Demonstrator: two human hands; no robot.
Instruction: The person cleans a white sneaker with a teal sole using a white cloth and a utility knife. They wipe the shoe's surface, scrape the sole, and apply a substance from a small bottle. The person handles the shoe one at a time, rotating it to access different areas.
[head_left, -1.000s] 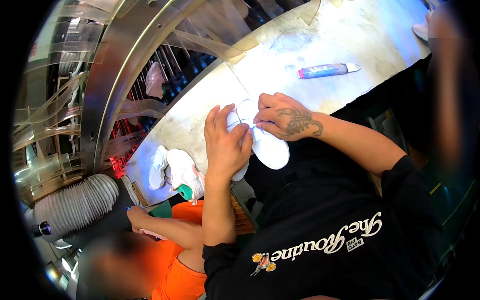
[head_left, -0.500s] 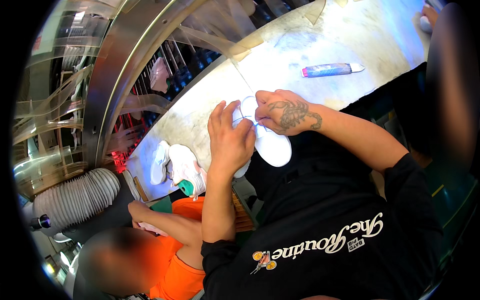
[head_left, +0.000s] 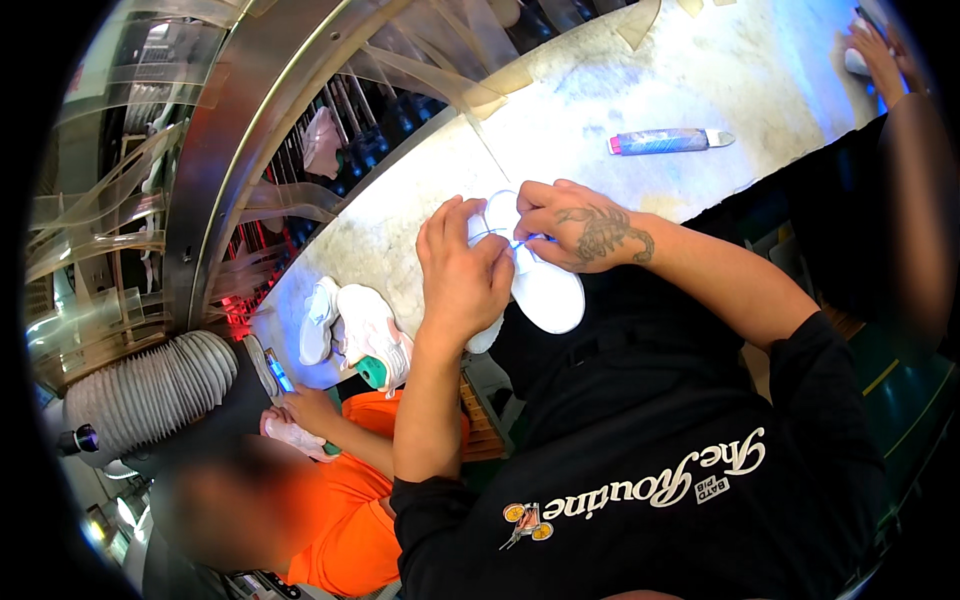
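A white shoe (head_left: 548, 297) lies on the bench's near edge, its toe toward me. Both hands work over its lacing, where a thin shoelace (head_left: 490, 234) shows bluish in the light. My left hand (head_left: 462, 272) is closed at the thumb and forefinger on the lace, its other fingers curled loosely beside the shoe. From the other side my right hand (head_left: 572, 228) pinches the lace with thumb and bent fingers; the exact grip is partly hidden. Below my left hand, a second pale shoe (head_left: 484, 338) shows only in part.
A blue-grey marker-like tube (head_left: 660, 141) lies on the pale worktable (head_left: 720, 80). Left are a white shoe (head_left: 318, 322) and a white-pink shoe (head_left: 370, 325). A person in orange (head_left: 350, 530) holds a pink shoe (head_left: 292, 432). Another person's hand (head_left: 878, 62) is far right. Clear strips hang by a metal frame.
My right fingers have shifted and spread slightly at the lace; my left hand stays nearly put. The orange-clad person's arm has moved, showing the pink shoe. More of the far-right person's hand shows.
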